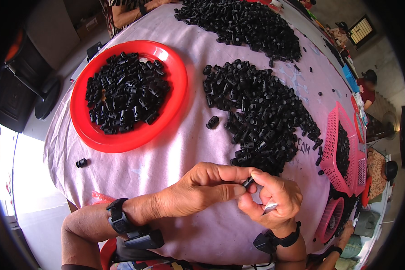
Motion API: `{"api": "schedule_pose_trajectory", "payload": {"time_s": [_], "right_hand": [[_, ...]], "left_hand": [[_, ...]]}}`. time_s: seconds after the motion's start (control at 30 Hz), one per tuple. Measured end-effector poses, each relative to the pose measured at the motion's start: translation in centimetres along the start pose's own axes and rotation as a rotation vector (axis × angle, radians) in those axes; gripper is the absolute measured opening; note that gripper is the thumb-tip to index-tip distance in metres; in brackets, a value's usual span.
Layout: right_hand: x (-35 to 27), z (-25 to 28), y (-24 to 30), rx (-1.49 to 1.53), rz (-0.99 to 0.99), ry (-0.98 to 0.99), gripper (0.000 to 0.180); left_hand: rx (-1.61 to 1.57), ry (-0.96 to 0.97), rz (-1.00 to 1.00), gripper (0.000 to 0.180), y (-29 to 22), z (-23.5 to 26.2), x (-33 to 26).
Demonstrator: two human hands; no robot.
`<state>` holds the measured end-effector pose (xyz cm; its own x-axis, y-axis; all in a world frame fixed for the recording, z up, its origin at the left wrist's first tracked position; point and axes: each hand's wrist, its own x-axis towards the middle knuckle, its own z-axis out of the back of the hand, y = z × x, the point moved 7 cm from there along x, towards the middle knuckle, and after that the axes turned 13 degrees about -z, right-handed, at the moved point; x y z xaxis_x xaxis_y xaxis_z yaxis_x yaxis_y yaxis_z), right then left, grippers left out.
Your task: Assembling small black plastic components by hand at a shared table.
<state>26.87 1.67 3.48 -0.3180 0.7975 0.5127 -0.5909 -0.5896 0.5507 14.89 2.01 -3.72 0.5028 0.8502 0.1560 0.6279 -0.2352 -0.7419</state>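
Observation:
In front of me, low over the cloth, my left hand and my right hand meet. Between their thumbs and fingertips is a small black plastic cord lock, partly covered by the fingers. A flat, pale, pointed piece sticks out from the curled fingers of my right hand; its kind cannot be made out. Just beyond my hands lies a heap of black cord locks. To the left, a red plastic plate carries many more of them.
A pink cloth covers the table. Another black heap lies at the back. Single cord locks lie loose. Pink baskets stand at right. Another person's arm rests at the far edge; other people are at right.

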Motion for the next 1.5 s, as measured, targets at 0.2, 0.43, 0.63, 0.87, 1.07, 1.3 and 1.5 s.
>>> {"api": "schedule_pose_trajectory", "payload": {"time_s": [0.2, 0.43, 0.63, 0.87, 1.07, 1.3, 1.5], "right_hand": [[-0.1, -0.1, 0.3, -0.080, 0.086, 0.013, 0.042], [-0.4, -0.3, -0.2, -0.036, 0.059, 0.036, 0.043], [-0.1, -0.1, 0.1, -0.024, 0.062, 0.053, 0.042], [0.2, -0.2, 0.4, 0.046, 0.030, 0.056, 0.041], [0.4, -0.4, -0.2, 0.192, -0.045, 0.099, 0.039], [0.0, -0.6, -1.8, 0.410, -0.243, 0.183, 0.032], [-1.2, -1.5, -3.0, 0.586, -0.510, 0.183, 0.019]], "left_hand": [[-0.034, -0.014, 0.089, 0.034, 0.2, 0.1, 0.0], [0.011, -0.044, 0.124, 0.036, 0.5, 0.2, -0.2], [-0.027, -0.022, 0.092, 0.034, 0.0, 0.0, -0.1], [-0.050, -0.052, 0.092, 0.031, 0.3, 0.3, -0.1], [-0.076, -0.050, 0.125, 0.031, 0.5, 0.4, -0.1], [-0.077, -0.090, 0.151, 0.026, 0.6, 0.6, -0.2], [-0.044, -0.117, 0.175, 0.026, 1.1, 0.9, -0.3]]}}
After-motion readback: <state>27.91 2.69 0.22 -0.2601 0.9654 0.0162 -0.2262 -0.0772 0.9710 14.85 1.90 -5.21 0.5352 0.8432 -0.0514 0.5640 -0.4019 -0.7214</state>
